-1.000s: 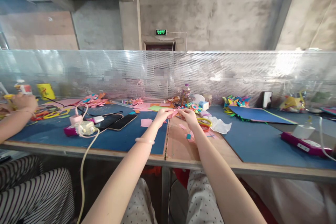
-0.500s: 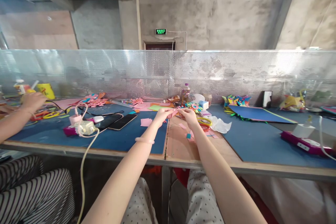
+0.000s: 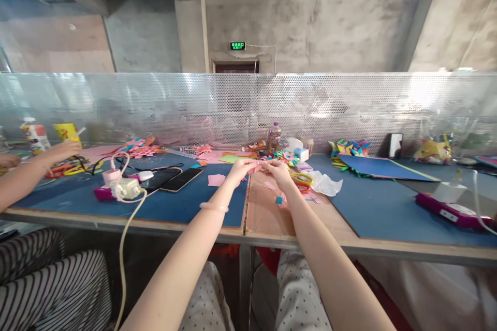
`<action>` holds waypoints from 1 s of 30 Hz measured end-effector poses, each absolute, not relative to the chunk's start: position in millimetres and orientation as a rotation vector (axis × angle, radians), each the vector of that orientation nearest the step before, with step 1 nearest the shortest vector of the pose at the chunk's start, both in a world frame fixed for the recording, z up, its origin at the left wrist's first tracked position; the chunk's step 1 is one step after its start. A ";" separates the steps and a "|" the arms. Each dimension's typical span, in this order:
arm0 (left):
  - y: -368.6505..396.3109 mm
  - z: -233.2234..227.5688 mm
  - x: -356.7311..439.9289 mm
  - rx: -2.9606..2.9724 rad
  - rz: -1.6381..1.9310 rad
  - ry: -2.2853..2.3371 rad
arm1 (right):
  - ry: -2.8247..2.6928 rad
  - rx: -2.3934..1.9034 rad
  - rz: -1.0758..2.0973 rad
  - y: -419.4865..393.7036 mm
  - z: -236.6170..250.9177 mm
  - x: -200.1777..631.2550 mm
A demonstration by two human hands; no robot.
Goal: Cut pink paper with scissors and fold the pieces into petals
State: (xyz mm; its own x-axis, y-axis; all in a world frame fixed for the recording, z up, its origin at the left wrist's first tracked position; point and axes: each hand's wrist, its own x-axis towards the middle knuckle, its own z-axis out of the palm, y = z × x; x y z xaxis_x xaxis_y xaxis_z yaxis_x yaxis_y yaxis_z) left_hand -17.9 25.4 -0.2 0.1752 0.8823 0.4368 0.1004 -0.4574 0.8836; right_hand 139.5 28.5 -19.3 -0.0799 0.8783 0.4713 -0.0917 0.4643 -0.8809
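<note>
Between my two hands is a small piece of pink paper point(image 3: 254, 166), held up just above the table. My left hand point(image 3: 238, 170), a pale bangle at its wrist, pinches the paper's left side. On the right side the fingers of my right hand point(image 3: 277, 171) close on the same piece; how it is folded is too small to tell. Pink paper squares point(image 3: 216, 180) lie left of my left hand. Yellow-handled scissors point(image 3: 302, 181) lie beside my right wrist, with pink and blue paper scraps point(image 3: 281, 200) between my forearms.
A black phone point(image 3: 181, 179) and a power strip with plugs point(image 3: 116, 186) lie left. Crumpled white tissue point(image 3: 326, 184), a drink bottle point(image 3: 275, 137) and blue paper sheets point(image 3: 384, 166) are to the right. A co-worker's arm point(image 3: 42, 165) reaches in at far left.
My hands stay nearly in place, my right fingers shifting slightly left along the pink paper. The co-worker's hand at the left has moved right, holding a thin white object.
</note>
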 end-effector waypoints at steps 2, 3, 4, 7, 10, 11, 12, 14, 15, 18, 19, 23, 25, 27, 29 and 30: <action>26.0 -1.0 -18.1 1.719 1.354 0.980 | -1.407 -0.751 0.938 27.9 -18.8 139.1; 26.1 -1.4 -18.3 1.717 1.355 1.008 | -1.403 -0.757 0.935 27.4 -18.6 138.8; 26.0 -1.7 -18.5 1.712 1.355 1.037 | -1.403 -0.764 0.931 26.8 -18.3 138.4; 25.5 -1.7 -18.7 1.697 1.359 1.076 | -1.435 -0.802 0.956 25.5 -18.3 136.5; 25.4 -1.3 -18.0 1.687 1.402 1.026 | -1.487 -0.846 1.009 25.4 -19.5 134.0; 25.4 -1.2 -17.6 1.683 1.409 1.014 | -1.506 -0.850 1.020 25.7 -20.1 133.3; 25.5 -1.1 -17.3 1.672 1.409 1.016 | -1.523 -0.847 1.023 26.1 -20.7 132.8; 25.5 -1.1 -16.7 1.637 1.393 1.048 | -1.550 -0.829 1.025 27.1 -21.6 132.4; 25.4 -1.1 -16.5 1.625 1.383 1.056 | -1.557 -0.824 1.026 27.6 -22.0 132.4; 24.7 -0.8 -16.7 1.617 1.374 1.000 | -1.553 -0.823 1.030 28.8 -22.4 133.0; 24.4 -0.5 -16.8 1.618 1.368 0.974 | -1.550 -0.825 1.034 28.8 -22.4 133.2; 22.5 0.4 -17.3 1.600 1.336 0.970 | -1.566 -0.852 1.041 26.7 -22.3 133.1; 21.8 0.6 -17.3 1.597 1.333 1.001 | -1.592 -0.882 1.028 25.2 -22.7 132.7; 21.5 0.6 -17.2 1.583 1.337 1.055 | -1.621 -0.888 1.034 24.3 -23.6 132.2; 21.5 0.6 -16.8 1.554 1.341 1.106 | -1.640 -0.874 1.053 24.2 -24.5 131.9; 21.5 0.6 -16.5 1.541 1.345 1.117 | -1.643 -0.872 1.057 24.3 -24.7 131.9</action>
State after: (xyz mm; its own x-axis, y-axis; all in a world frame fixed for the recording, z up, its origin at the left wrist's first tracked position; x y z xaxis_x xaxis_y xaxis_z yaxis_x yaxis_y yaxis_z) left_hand -16.5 21.5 0.6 0.0494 0.9535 0.2973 0.1169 -0.3011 0.9464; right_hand 131.9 24.3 -24.7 -0.2829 0.8978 0.3375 0.0648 0.3690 -0.9272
